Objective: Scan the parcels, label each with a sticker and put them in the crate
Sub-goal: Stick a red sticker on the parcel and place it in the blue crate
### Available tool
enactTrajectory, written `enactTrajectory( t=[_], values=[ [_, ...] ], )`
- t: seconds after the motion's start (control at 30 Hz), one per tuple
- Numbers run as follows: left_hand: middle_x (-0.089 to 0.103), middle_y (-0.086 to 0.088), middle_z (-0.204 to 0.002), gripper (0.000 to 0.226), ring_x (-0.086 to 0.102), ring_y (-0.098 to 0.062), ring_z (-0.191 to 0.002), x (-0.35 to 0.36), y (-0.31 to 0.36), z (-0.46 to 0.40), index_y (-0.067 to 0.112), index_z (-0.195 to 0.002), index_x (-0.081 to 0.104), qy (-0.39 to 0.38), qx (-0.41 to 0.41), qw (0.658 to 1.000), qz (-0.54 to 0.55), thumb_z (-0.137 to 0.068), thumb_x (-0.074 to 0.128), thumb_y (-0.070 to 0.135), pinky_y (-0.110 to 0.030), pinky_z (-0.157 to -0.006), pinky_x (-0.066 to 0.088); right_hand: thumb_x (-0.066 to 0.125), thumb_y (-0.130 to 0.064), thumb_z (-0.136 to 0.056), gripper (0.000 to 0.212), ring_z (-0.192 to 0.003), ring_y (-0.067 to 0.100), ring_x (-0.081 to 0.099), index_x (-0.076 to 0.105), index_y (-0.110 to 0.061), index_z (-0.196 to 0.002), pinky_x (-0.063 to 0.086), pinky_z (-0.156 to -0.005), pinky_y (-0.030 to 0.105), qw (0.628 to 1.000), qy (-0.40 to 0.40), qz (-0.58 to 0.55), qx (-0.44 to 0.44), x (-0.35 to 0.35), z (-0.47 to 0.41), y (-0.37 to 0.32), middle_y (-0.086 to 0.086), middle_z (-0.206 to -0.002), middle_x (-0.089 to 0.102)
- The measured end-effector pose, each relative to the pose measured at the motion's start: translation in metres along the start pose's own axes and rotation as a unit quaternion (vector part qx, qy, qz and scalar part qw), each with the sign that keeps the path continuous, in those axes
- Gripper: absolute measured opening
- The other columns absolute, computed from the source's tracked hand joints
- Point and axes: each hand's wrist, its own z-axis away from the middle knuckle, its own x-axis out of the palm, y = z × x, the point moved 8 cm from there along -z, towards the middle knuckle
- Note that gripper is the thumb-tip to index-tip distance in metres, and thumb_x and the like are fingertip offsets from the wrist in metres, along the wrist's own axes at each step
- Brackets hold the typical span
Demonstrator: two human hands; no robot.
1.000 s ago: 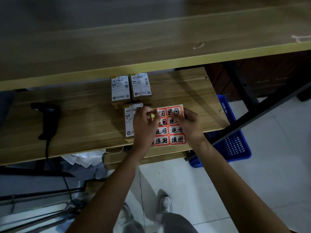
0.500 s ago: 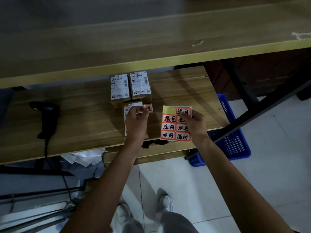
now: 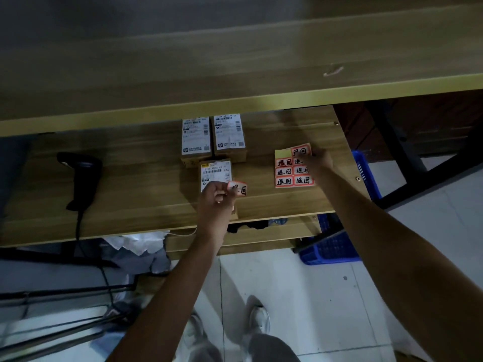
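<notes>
Three small cardboard parcels with white shipping labels lie on the low wooden shelf (image 3: 130, 194): two side by side at the back (image 3: 196, 137) (image 3: 230, 134), one in front (image 3: 215, 172). My left hand (image 3: 215, 202) pinches a single orange sticker (image 3: 237, 188) over the front parcel's lower right corner. My right hand (image 3: 317, 159) rests on the orange sticker sheet (image 3: 286, 173), which lies flat on the shelf to the right. A blue crate (image 3: 366, 178) stands on the floor beyond the shelf's right end.
A black handheld scanner (image 3: 81, 176) with its cable lies on the shelf's left part. A higher tabletop (image 3: 235, 74) overhangs the back. Crumpled grey bags (image 3: 136, 246) sit below the shelf. Black table legs (image 3: 392, 142) stand at the right.
My left hand peeled one sticker off and carried it over to the front parcel. My right hand moved the sticker sheet to the right and laid it on the shelf.
</notes>
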Motion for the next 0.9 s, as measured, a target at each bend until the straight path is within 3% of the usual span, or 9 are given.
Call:
enactTrajectory(
  t=[0.07, 0.2, 0.33, 0.4, 0.5, 0.53, 0.63, 0.7, 0.9],
  values=[
    [0.065, -0.005, -0.098, 0.007, 0.059, -0.008, -0.080, -0.006, -0.004, 0.001, 0.006, -0.095, 0.057, 0.004, -0.005, 1.000, 0.006, -0.091, 0.062, 0.009, -0.004, -0.050, 0.044, 0.073, -0.034, -0.083, 0.021, -0.078, 0.021, 0.069, 0.072, -0.020, -0.099, 0.058, -0.072, 0.035, 0.996, 0.018, 0.075, -0.035, 0.002, -0.005, -0.010, 0.002, -0.087, 0.071],
    [0.066, -0.013, -0.114, 0.011, 0.062, -0.017, -0.089, -0.017, -0.010, -0.001, 0.007, -0.097, 0.059, 0.014, -0.007, 1.000, -0.002, -0.090, 0.065, 0.013, -0.004, -0.053, 0.046, 0.069, -0.045, -0.084, 0.031, -0.084, 0.022, 0.069, 0.065, -0.022, -0.105, 0.057, -0.071, 0.035, 0.967, 0.073, 0.232, -0.077, 0.006, -0.012, -0.016, 0.001, -0.096, 0.072],
    [0.067, -0.013, -0.111, 0.009, 0.063, -0.012, -0.079, -0.022, -0.007, -0.001, 0.008, -0.097, 0.059, 0.017, -0.009, 1.000, 0.010, -0.092, 0.062, 0.014, -0.006, -0.049, 0.045, 0.074, -0.054, -0.074, 0.081, -0.112, 0.036, 0.057, 0.038, -0.013, -0.134, 0.055, -0.081, 0.049, 0.939, 0.119, 0.313, -0.082, 0.006, -0.021, -0.011, 0.016, -0.125, 0.055],
    [0.067, -0.010, -0.110, 0.008, 0.064, -0.013, -0.082, -0.024, -0.007, -0.002, 0.009, -0.097, 0.060, 0.015, -0.012, 1.000, 0.008, -0.093, 0.062, 0.016, -0.007, -0.050, 0.046, 0.073, -0.054, -0.076, 0.089, -0.118, 0.039, 0.052, 0.031, -0.009, -0.141, 0.053, -0.085, 0.051, 0.945, 0.133, 0.287, -0.077, 0.001, -0.015, -0.014, 0.020, -0.134, 0.047],
    [0.067, -0.006, -0.108, 0.005, 0.064, -0.016, -0.091, -0.026, -0.005, -0.003, 0.013, -0.095, 0.060, 0.017, -0.014, 1.000, 0.011, -0.093, 0.061, 0.017, -0.012, -0.061, 0.050, 0.066, -0.051, -0.082, 0.065, -0.108, 0.034, 0.059, 0.046, -0.009, -0.127, 0.053, -0.083, 0.048, 0.962, 0.167, 0.169, -0.136, -0.004, 0.027, -0.036, 0.016, -0.125, 0.055],
    [0.067, -0.005, -0.108, 0.005, 0.064, -0.017, -0.092, -0.026, -0.006, -0.004, 0.012, -0.096, 0.060, 0.014, -0.019, 1.000, 0.016, -0.093, 0.061, 0.017, -0.016, -0.067, 0.051, 0.065, -0.051, -0.084, 0.055, -0.099, 0.028, 0.063, 0.052, -0.010, -0.119, 0.054, -0.080, 0.045, 0.969, 0.140, 0.126, -0.159, 0.001, 0.051, -0.044, 0.012, -0.114, 0.062],
    [0.067, 0.000, -0.101, 0.009, 0.063, -0.016, -0.092, -0.023, -0.009, -0.005, 0.007, -0.098, 0.061, 0.005, -0.025, 1.000, 0.019, -0.092, 0.062, 0.015, -0.021, -0.073, 0.052, 0.066, -0.042, -0.089, 0.031, -0.067, 0.001, 0.062, 0.065, -0.012, -0.093, 0.052, -0.061, 0.022, 0.978, -0.068, -0.011, -0.197, 0.044, 0.137, -0.054, -0.005, -0.080, 0.066],
    [0.067, 0.004, -0.091, 0.007, 0.063, -0.013, -0.085, -0.024, -0.009, -0.007, 0.007, -0.094, 0.062, 0.014, -0.017, 1.000, 0.017, -0.091, 0.064, 0.013, -0.021, -0.070, 0.052, 0.072, -0.038, -0.085, 0.026, -0.062, -0.003, 0.059, 0.067, -0.012, -0.086, 0.045, -0.056, 0.013, 0.968, -0.141, -0.060, -0.201, 0.072, 0.182, -0.053, -0.007, -0.073, 0.066],
    [0.069, -0.001, -0.094, 0.019, 0.065, -0.004, -0.079, -0.031, -0.011, -0.012, 0.005, -0.100, 0.066, 0.045, -0.003, 0.999, -0.021, -0.090, 0.066, 0.021, -0.009, -0.056, 0.051, 0.076, -0.035, -0.082, 0.020, -0.069, 0.003, 0.067, 0.069, -0.016, -0.084, 0.051, -0.059, 0.018, 0.975, -0.100, -0.122, -0.155, 0.106, 0.203, -0.047, -0.008, -0.075, 0.071]
  ],
)
